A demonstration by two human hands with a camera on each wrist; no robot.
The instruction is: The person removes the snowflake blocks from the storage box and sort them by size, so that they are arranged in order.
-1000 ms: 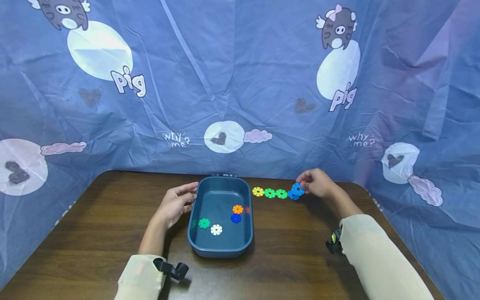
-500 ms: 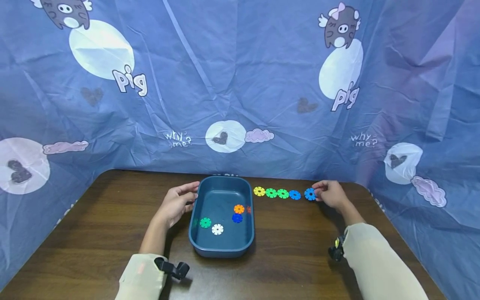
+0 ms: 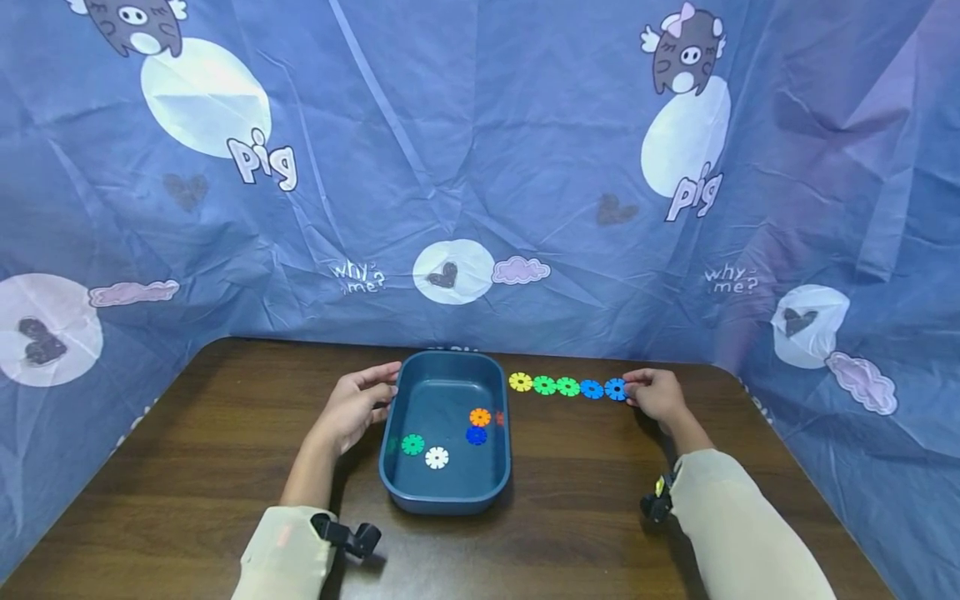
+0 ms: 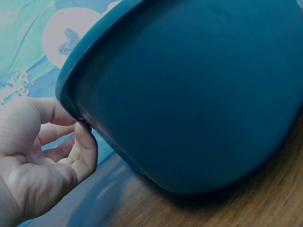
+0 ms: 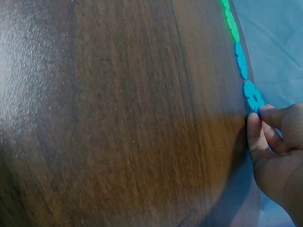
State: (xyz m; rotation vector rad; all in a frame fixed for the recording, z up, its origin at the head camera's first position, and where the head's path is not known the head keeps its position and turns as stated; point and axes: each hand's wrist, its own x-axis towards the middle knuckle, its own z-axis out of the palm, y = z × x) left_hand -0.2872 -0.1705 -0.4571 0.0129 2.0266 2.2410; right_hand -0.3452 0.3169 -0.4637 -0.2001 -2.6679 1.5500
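Note:
At the right end of a row of notched plastic snowflake discs, my right hand [image 3: 657,395] pinches a blue disc [image 3: 616,389] between thumb and fingers. In the right wrist view this blue disc [image 5: 253,96] is slightly tilted, its edge close to a second blue disc [image 5: 241,61]. Leftward in the row lie the other blue disc [image 3: 592,389], two green discs [image 3: 567,387] and a yellow disc [image 3: 520,382]. My left hand [image 3: 356,408] holds the left side of a dark blue bin [image 3: 387,467], thumb and fingers at its rim in the left wrist view.
Inside the bin lie an orange disc [image 3: 480,417], a dark blue disc [image 3: 476,436], a green disc [image 3: 412,444] and a white disc [image 3: 437,457]. The brown wooden table [image 3: 570,517] ends at a blue patterned curtain [image 3: 480,167] behind the row.
My right hand moved the blue disc right from over the other blue disc, lowered it, then brought it slightly left to the row's end. The left hand stays at the bin.

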